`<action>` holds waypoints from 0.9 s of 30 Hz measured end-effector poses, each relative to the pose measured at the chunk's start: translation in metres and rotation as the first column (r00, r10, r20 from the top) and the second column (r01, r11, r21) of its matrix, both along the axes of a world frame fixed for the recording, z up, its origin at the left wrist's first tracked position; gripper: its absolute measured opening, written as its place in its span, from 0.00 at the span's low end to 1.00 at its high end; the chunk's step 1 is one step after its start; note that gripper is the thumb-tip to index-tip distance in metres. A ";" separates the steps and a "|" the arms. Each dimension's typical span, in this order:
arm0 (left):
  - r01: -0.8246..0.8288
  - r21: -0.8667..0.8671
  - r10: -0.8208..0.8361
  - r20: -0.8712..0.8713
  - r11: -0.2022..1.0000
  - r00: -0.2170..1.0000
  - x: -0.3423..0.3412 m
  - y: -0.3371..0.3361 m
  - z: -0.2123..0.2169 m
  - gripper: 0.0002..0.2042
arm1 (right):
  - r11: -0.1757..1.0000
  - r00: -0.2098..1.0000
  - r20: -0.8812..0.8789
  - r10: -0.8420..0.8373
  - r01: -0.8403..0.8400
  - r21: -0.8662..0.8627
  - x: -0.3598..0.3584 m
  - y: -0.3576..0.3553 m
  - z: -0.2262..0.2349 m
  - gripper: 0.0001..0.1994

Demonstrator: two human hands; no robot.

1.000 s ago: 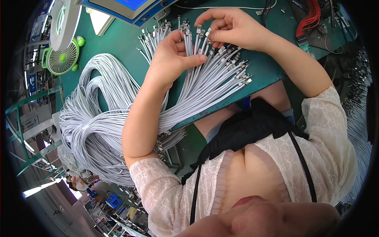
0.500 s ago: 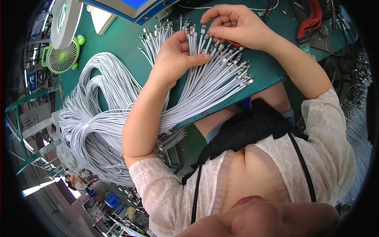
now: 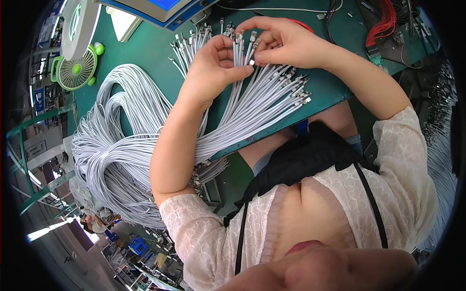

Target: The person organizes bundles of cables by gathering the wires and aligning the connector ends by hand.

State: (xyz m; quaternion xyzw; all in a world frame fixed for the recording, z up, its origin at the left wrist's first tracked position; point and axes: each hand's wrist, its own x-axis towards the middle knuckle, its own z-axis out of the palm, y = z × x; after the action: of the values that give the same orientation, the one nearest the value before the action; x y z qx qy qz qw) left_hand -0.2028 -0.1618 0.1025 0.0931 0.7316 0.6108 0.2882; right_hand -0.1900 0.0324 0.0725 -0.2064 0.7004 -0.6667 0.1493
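Observation:
Many white cables (image 3: 233, 131) with small metal-ended connectors (image 3: 291, 80) fan out across the bench before me. My left hand (image 3: 213, 70) is closed round a few of them just below their connectors, its thumb lying across the front. Close to its right, my right hand (image 3: 291, 46) has its fingers bent and its thumb drawn in at a white cable end (image 3: 254, 39); its fingertips are partly hidden. A second group of cable ends (image 3: 189, 46) sticks up behind my left hand.
Looped cable bundles (image 3: 102, 160) hang over the green bench (image 3: 155, 63) on the left. A green fan (image 3: 76, 69) and a ring-shaped lamp (image 3: 77, 29) stand at far left. A blue-framed device (image 3: 177, 19) is at the back; red wires (image 3: 383, 22) lie at far right.
My right hand has come down and slightly left, nearer my left thumb. A red loop now shows behind it. My left hand has shifted slightly left, still round the cables.

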 end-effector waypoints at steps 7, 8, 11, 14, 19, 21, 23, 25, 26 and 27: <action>-0.057 0.045 0.057 0.018 0.997 0.998 0.001 0.001 0.000 0.16 | 0.996 0.994 -0.073 -0.081 0.078 -0.045 -0.003 0.001 0.001 0.22; -0.063 0.035 0.063 0.010 0.997 0.998 0.001 0.001 0.000 0.14 | 0.997 0.996 -0.041 -0.077 0.075 -0.035 -0.002 0.003 0.006 0.19; -0.071 0.062 0.069 0.031 0.996 0.997 0.001 -0.001 0.000 0.14 | 0.997 0.998 -0.001 -0.067 0.067 -0.036 -0.002 0.006 0.009 0.16; -0.048 0.026 0.047 0.011 0.999 0.999 0.001 0.000 0.002 0.14 | 0.992 0.990 0.124 -0.064 0.077 -0.100 -0.005 0.005 0.018 0.13; 0.024 0.009 -0.024 0.015 1.000 1.000 0.000 -0.001 -0.002 0.12 | 0.978 0.977 0.195 -0.081 0.116 -0.174 -0.003 0.003 0.021 0.11; 0.039 -0.012 -0.038 0.020 0.999 0.999 0.001 0.000 0.000 0.12 | 0.984 0.980 0.185 -0.074 0.101 -0.145 -0.004 0.006 0.017 0.11; -0.040 0.034 0.038 0.044 0.999 0.998 0.004 0.003 0.006 0.12 | 0.993 0.993 0.079 -0.083 0.090 -0.078 -0.005 0.010 0.009 0.13; -0.058 0.061 0.057 0.015 0.996 0.998 0.005 0.002 0.005 0.12 | 0.997 0.996 -0.028 -0.082 0.082 -0.012 -0.005 0.010 0.006 0.14; -0.075 0.088 0.076 -0.013 0.993 0.997 0.005 0.002 0.003 0.13 | 0.995 0.992 -0.081 -0.099 0.099 -0.002 -0.005 0.008 0.007 0.15; -0.075 0.088 0.076 -0.014 0.993 0.997 0.005 0.001 0.000 0.13 | 0.993 0.985 -0.133 -0.113 0.115 0.008 -0.005 0.007 0.007 0.15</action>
State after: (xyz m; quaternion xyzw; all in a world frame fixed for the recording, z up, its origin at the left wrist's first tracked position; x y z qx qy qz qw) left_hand -0.1978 -0.1603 0.1029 0.0830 0.7095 0.6520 0.2543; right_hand -0.1947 0.0390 0.0797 -0.2085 0.7245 -0.6537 0.0656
